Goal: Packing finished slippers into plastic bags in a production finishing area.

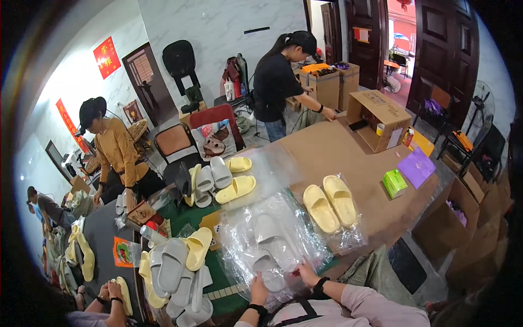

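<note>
A pair of grey slippers (277, 242) lies in front of me on the table, inside or under clear plastic; which of the two I cannot tell. My left hand (259, 290) pinches the near edge of the clear plastic bag (234, 256). My right hand (308, 274) is closed on the same bag at its near right side. Just beyond it, two yellow slippers (330, 204) lie side by side in a clear bag. Left of my hands is a pile of grey slippers (173, 265) with some yellow ones (199, 248).
More grey and yellow slippers (236, 189) lie farther back. An open cardboard box (377, 122), a purple bag (415, 168) and a green packet (394, 183) stand to the right. Other people (281, 82) work around the tables; a co-worker's hands (113, 297) touch a yellow slipper.
</note>
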Tool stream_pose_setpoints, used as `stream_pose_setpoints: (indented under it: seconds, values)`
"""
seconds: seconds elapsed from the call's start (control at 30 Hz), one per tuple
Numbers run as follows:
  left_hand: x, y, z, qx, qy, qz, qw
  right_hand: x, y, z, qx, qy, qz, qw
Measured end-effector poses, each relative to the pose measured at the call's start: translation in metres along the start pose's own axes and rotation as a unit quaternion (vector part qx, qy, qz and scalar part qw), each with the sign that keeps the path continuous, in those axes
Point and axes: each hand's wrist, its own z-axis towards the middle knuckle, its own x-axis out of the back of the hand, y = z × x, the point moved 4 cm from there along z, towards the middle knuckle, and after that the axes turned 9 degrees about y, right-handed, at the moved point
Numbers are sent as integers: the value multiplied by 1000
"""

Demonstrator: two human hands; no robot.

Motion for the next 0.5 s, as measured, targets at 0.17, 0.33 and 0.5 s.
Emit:
stream_pose_setpoints:
  seconds: [0.17, 0.33, 0.5]
  values:
    - [-6, -5, -1, -17, -19, 40, 999, -9, -5, 20, 89, -15, -3, 996]
    - [-8, -5, -3, -59, 32, 43, 997, -14, 2, 29, 191, 16, -192, 963]
    - [-7, 2, -5, -19, 33, 8, 999, -18, 10, 13, 271, -77, -441, 852]
